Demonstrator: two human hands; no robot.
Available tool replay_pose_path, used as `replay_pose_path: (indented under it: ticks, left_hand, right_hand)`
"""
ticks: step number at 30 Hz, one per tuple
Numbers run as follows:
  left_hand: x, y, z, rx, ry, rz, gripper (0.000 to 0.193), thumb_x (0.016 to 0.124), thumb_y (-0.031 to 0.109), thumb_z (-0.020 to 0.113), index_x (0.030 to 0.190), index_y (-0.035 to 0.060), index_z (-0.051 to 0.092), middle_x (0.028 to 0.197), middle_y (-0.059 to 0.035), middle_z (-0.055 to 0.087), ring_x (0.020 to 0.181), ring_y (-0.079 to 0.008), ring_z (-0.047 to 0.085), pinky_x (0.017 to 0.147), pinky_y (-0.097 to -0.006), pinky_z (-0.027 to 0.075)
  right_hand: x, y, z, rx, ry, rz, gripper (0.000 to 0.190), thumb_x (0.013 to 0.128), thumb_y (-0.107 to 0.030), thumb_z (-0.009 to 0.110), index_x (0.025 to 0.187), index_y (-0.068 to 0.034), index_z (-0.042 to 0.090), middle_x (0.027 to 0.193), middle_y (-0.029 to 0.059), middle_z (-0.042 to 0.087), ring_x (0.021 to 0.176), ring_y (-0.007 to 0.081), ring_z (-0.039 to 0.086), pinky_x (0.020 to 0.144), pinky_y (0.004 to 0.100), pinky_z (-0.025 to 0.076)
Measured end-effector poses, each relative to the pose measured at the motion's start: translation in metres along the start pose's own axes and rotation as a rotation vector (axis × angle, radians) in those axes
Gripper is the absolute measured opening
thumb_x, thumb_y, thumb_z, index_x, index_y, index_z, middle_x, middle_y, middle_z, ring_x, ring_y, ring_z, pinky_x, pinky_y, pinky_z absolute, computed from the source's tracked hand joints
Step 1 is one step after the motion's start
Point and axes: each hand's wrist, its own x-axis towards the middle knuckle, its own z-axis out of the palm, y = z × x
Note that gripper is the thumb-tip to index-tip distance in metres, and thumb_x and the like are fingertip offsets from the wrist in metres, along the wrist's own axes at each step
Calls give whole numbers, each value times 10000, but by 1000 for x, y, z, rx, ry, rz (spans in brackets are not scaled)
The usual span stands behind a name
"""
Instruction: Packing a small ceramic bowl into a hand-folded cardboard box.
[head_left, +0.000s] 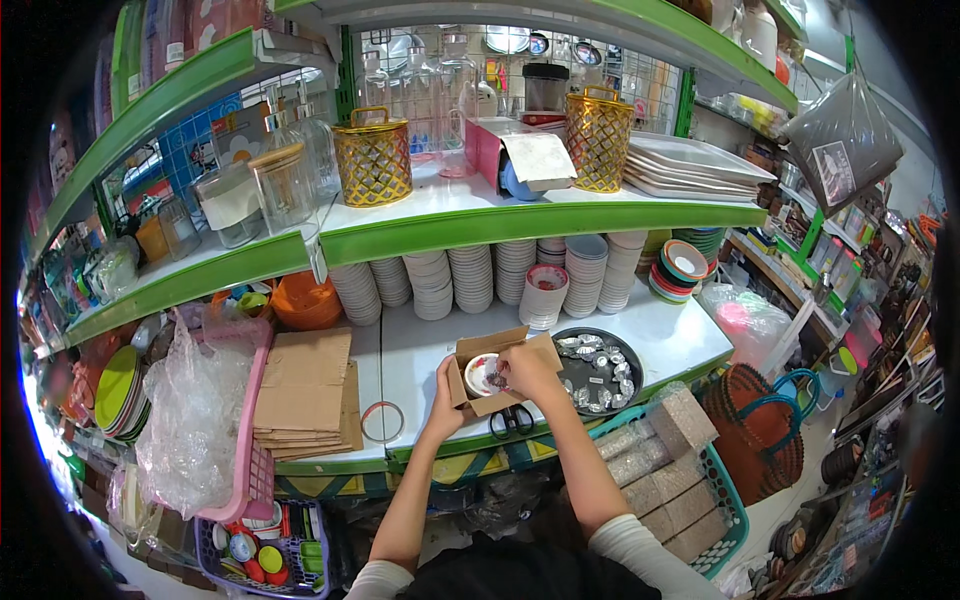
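My left hand (444, 401) grips the left wall of a small open cardboard box (495, 403) at the front of the white shelf. Inside the box sits a white bowl (475, 373) with a red pattern. My right hand (531, 373) reaches over the box's right side, its bent fingertips at the bowl. Whether those fingers pinch anything is hidden. Below the box lie scissors with black handles (511, 423). To the right, a round black tray (600, 361) carries several small fluted metal moulds (621, 371). A roll of tape (382, 422) rests left of my left hand.
Flattened cardboard (300, 382) is stacked at left, beside a pink basket (251, 480) holding clear plastic wrap (195, 420). Bubble-wrapped boxes (667, 487) fill a teal basket (731, 517) at right. Stacked bowls (471, 279) line the back, beneath an upper shelf's green edge (525, 229).
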Motion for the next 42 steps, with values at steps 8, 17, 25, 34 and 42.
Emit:
replay_pose_path:
  ticks: [8, 17, 25, 34, 42]
  left_hand:
    - [1, -6, -2, 0, -1, 23, 1134, 562, 19, 843, 1405, 146, 95, 1339, -128, 342, 1244, -250, 384, 1030, -356, 342]
    - [3, 0, -1, 32, 9, 31, 1149, 565, 164, 888, 1397, 121, 98, 1332, -140, 349, 1244, -254, 384, 1034, -362, 344]
    - [1, 1, 2, -47, 7, 1, 1158, 575, 183, 888, 1401, 110, 80, 1338, -153, 358, 1252, -256, 383, 1043, -377, 345]
    - [1, 0, 1, -49, 5, 9, 1124, 597, 136, 871, 1406, 134, 91, 1352, -147, 348, 1252, -259, 388, 1031, -382, 356]
    - [1, 2, 0, -43, 8, -28, 1119, 598, 126, 867, 1406, 128, 93, 1342, -148, 355, 1256, -261, 382, 1032, -382, 351]
  right_hand:
    - [-14, 1, -6, 199, 263, -104, 117, 766, -38, 628, 870, -18, 678, 781, 165, 643, 695, 277, 637, 659, 346, 501]
    - [-46, 53, -7, 567, 813, 251, 144, 796, -15, 587, 926, 23, 637, 767, 195, 650, 673, 271, 646, 617, 349, 497]
    - [-59, 61, 23, 64, 443, 163, 200, 779, -173, 644, 798, 26, 650, 814, 147, 645, 822, 336, 595, 708, 450, 468]
    - [-93, 47, 4, -200, 338, 45, 114, 722, -124, 673, 760, -32, 617, 788, 114, 610, 818, 312, 566, 689, 420, 449]
    - [-128, 57, -20, -122, 286, 65, 90, 705, -69, 673, 771, -43, 618, 777, 98, 609, 797, 309, 571, 688, 420, 449]
